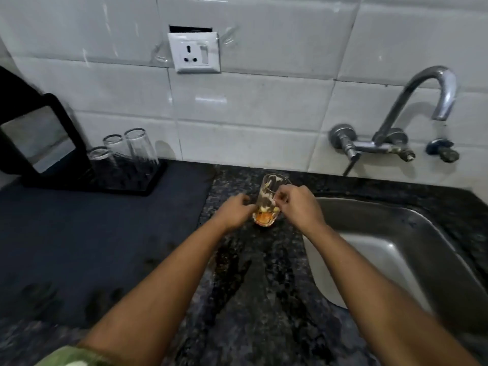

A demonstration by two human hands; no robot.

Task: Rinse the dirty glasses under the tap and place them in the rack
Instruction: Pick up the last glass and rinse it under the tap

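Observation:
A dirty glass [268,192] with orange residue at its bottom stands upright on the dark granite counter [253,273], just left of the sink. My left hand [236,211] touches its lower left side and my right hand [298,206] pinches its right side near the middle. Both hands close around it. Three clean glasses [126,151] stand upside down in a black rack [148,184] at the back left. The chrome tap [433,96] curves over the steel sink [412,254] at the right; no water runs from it.
A dark mat [92,233] covers the counter on the left, under the rack. A black framed mirror [39,138] leans at the far left. A white wall socket [195,52] sits on the tiled wall above. Tap valves [369,146] stick out over the sink's back edge.

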